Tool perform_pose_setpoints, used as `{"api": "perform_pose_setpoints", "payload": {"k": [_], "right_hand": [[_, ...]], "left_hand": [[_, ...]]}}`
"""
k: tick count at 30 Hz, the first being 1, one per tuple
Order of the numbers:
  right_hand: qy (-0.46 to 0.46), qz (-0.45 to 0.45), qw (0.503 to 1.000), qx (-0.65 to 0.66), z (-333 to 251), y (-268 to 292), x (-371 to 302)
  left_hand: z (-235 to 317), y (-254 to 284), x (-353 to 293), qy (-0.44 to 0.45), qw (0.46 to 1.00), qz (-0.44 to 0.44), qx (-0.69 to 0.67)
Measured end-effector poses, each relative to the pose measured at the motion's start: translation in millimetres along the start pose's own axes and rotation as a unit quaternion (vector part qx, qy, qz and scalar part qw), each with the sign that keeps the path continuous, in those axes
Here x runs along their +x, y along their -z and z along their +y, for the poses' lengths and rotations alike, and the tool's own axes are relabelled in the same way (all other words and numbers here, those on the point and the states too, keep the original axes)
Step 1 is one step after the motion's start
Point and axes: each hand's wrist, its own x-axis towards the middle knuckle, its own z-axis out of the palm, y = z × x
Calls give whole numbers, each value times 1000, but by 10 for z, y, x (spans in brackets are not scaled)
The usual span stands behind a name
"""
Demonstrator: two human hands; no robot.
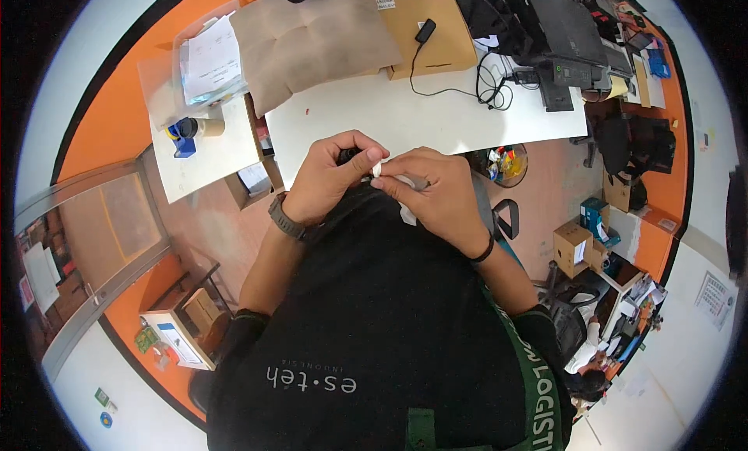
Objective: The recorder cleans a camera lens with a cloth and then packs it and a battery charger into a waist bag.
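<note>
By the near edge of the white table (351, 128), a person's left hand (326, 182) and right hand (442, 192) are pinching a small white thing (377, 170), fingertips (374, 153) clamped on it. A beige cushion (319, 42), a cardboard box (452, 30) and a black printer (573, 38) are crowding the table's far side, a black cable (490, 103) is lying coiled between, and a bin (523, 178) is standing below its near right edge.

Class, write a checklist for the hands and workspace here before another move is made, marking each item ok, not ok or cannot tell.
1. Left hand gripping the small white item: ok, pinched at the fingertips.
2. Right hand gripping the pale piece: ok, between thumb and fingers.
3. Dark object at left hand identified: cannot tell, partly covered.
4. Wrists bare: not ok, watch left, dark band right.
5. Black cable tidy: not ok, loosely looped.
</note>
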Motion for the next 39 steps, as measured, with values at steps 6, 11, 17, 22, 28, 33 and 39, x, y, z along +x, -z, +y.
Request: {"api": "perform_pose_setpoints", "payload": {"k": [6, 11, 17, 22, 28, 33, 39], "right_hand": [[20, 56, 996, -60, -39, -32, 0], [40, 82, 992, -81, -24, -33, 8], [48, 92, 995, 9, 41, -42, 114], [-113, 24, 989, 94, -36, 16, 132], [-143, -31, 977, 157, -17, 43, 214], [-219, -129, 948, 192, -20, 125, 248], [-167, -101, 974, 116, -48, 136, 286]], "left_hand": [[-278, 55, 144, 31, 992, -51, -110], [-305, 73, 199, 69, 975, -110, -180], [-127, 89, 194, -40, 997, -63, -38], [-61, 177, 135, -164, 981, -13, 105], [120, 274, 64, -238, 934, -28, 265], [115, 340, 64, -322, 886, -62, 327], [143, 205, 108, -334, 854, -9, 399]]}}
